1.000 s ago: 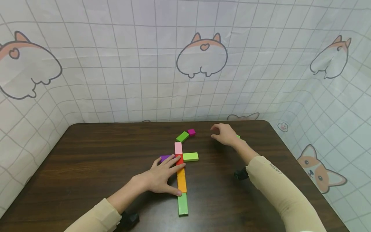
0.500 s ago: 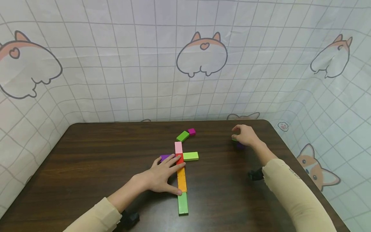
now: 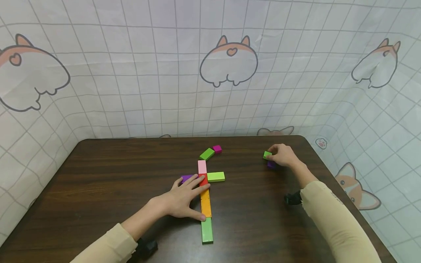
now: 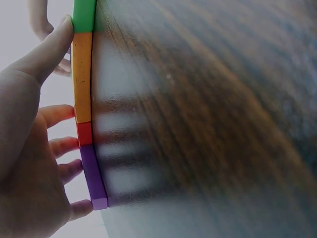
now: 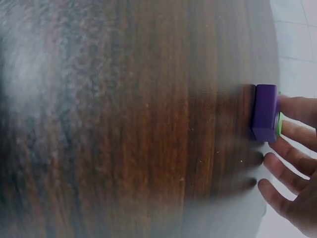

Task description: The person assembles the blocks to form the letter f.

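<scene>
A straight line of flat blocks runs across the table: a pink block, a red block, an orange block and a green block. A purple block and a lime block stick out sideways near the red one. My left hand lies over this line with spread fingers; its thumb touches where orange meets green. At the right, my right hand pinches a small green block between thumb and fingers. Beside it lies another purple block, partly hidden by the hand in the head view.
Beyond the pink block lie a tilted green block and a magenta block. The dark wooden table ends at a patterned cloth wall at the back and sides.
My right hand has moved right and away from the middle, down to the small green block, and its fingers have closed on that block. My left hand has stayed in place.
</scene>
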{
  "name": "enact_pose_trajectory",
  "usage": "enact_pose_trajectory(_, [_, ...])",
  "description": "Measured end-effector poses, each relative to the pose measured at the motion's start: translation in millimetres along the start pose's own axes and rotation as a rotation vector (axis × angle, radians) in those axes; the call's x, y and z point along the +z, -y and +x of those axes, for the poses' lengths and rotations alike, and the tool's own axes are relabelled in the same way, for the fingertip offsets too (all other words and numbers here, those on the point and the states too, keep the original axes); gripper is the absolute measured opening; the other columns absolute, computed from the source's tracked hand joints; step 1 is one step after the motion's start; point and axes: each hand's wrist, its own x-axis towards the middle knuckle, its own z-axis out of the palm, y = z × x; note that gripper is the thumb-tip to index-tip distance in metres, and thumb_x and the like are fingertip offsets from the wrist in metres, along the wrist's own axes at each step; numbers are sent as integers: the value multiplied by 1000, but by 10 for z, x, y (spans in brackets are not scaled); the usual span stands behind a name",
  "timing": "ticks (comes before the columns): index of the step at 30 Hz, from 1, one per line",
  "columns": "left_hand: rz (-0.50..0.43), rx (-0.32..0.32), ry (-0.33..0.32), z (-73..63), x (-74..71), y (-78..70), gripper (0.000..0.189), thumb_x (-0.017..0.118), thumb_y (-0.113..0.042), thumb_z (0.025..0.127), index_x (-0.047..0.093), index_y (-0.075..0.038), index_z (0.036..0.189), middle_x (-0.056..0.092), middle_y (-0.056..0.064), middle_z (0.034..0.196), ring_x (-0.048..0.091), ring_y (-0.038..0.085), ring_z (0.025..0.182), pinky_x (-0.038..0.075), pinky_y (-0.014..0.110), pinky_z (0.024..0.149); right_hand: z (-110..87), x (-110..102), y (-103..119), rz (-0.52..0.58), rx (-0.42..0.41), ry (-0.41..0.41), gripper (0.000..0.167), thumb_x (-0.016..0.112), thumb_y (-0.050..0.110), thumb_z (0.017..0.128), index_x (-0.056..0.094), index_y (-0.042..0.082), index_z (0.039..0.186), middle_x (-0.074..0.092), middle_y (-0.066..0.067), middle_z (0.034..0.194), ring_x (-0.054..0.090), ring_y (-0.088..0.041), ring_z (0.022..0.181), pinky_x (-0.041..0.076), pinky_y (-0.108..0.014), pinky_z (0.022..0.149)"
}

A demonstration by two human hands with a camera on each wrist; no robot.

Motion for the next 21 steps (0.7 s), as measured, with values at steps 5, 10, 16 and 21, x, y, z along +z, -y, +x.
enact_pose_trajectory(5, [-2,4,0,-4,-3,-8,100,69,-72,83,34,-22,162,19,8,170,11,33,155,9,73,113,6,18,11,-5,1,-2,40,70,23,97,67,-8,121,68,-25,114,60,-45,109,47,-59,94])
enact_pose_trajectory(10, [4,2,-1,-20,-11,-18,101,68,-73,83,34,-21,162,19,9,170,11,33,156,10,73,113,12,42,33,-4,-20,-8,38,70,20,97,67,-11,119,69,-25,108,63,-41,100,51,-55,87])
enact_pose_trajectory(16, [4,4,-2,-21,-9,-22,101,68,-73,83,34,-21,162,20,9,170,11,33,156,10,73,113,23,64,29,-2,-25,-25,41,66,23,100,65,-12,121,67,-28,112,63,-43,102,51,-56,87])
enact_pose_trajectory(21, [6,0,-1,-19,-10,-23,101,68,-74,83,34,-22,162,19,8,170,10,32,156,10,72,114,44,77,53,23,-34,-55,42,65,26,101,65,-11,122,67,-27,113,63,-43,102,51,-55,86])
